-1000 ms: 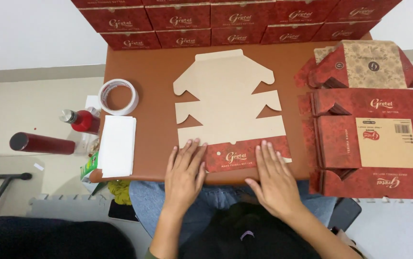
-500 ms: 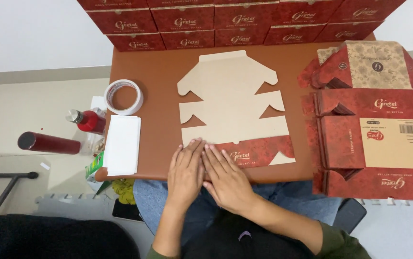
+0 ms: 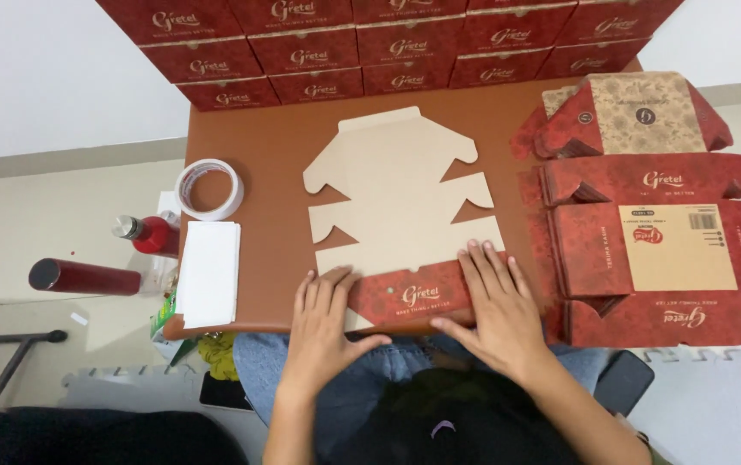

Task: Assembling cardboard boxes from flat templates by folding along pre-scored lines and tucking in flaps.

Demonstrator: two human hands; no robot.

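A flat die-cut cardboard box blank (image 3: 400,194) lies plain side up on the brown table (image 3: 271,142). Its near flap (image 3: 409,295) is folded over and shows its red printed side. My left hand (image 3: 323,323) lies flat on the left end of that red flap, fingers spread. My right hand (image 3: 495,301) presses flat on the right end of the flap, thumb at the table's front edge. Neither hand grips anything.
A stack of flat red box blanks (image 3: 654,232) lies to the right. Folded red boxes (image 3: 387,39) line the far edge. A tape roll (image 3: 208,189) and a white pad (image 3: 208,274) lie at the left. Two red bottles (image 3: 86,275) rest beside the table.
My right hand has slid right along the folded red flap, away from my left hand. The hands were close together half a second ago and now sit at the flap's two ends.
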